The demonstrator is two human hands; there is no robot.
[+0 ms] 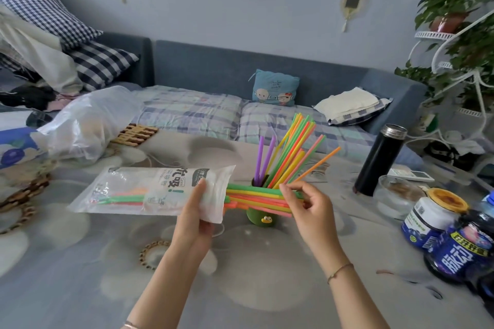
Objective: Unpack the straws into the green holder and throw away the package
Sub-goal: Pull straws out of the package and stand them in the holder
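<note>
My left hand (199, 207) grips the open end of a clear and white straw package (149, 189), held level above the table. A bundle of coloured straws (254, 199) sticks halfway out of its mouth to the right. My right hand (304, 201) pinches the free ends of those straws. Just behind the bundle stands the green holder (260, 218), partly hidden by it, with a small duck figure on its front. Several straws (287, 152) stand upright and fanned in the holder.
A black thermos (379, 160) and a glass bowl (395, 196) stand to the right, with jars and bottles (441, 232) at the right edge. A crumpled plastic bag (88, 120) and a wooden trivet (136, 134) lie at the back left. A sofa runs behind the table.
</note>
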